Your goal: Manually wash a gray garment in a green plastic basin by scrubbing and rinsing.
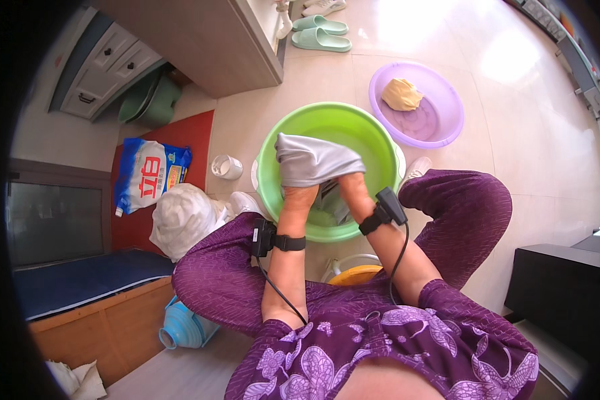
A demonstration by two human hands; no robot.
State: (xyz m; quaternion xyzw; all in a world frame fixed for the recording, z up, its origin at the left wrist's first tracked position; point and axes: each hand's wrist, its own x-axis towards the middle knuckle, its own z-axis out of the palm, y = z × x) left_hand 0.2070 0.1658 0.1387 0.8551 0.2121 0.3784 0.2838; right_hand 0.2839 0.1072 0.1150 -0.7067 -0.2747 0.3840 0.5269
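Note:
A grey cloth garment is stretched over both hands above a green plastic basin. My left hand shows only at the wrist and heel, its fingers hidden under the fabric. My right hand is likewise covered by the garment, with its wrist at the cloth's right lower edge. Whether the fingers grip the cloth cannot be seen. More dark and grey fabric lies in the basin below the wrists. Each forearm wears a black strap with a small device and a cable.
A purple basin holding a yellow cloth stands beyond the green one on the right. A white cup, a detergent bag and a bundle of white cloth are at the left. Green slippers lie farther off.

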